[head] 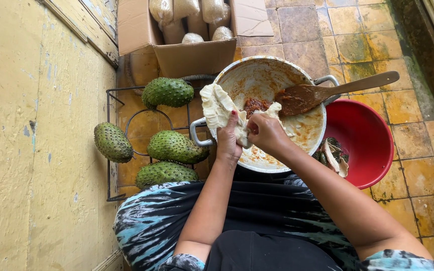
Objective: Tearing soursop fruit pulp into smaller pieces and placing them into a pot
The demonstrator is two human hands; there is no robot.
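My left hand and my right hand both grip a pale, soft sheet of dough or wrapper over a white metal pot. A lump of dark red filling sits on the sheet between my hands. The pot's inside is smeared with reddish paste. A wooden spatula coated with the same paste rests in the pot, its handle pointing right over the rim.
Several green spiky soursop fruits lie on a black wire rack at the left, by a yellow wall. A cardboard box of white bags stands behind. A red plastic bowl with scraps sits right of the pot on the tiled floor.
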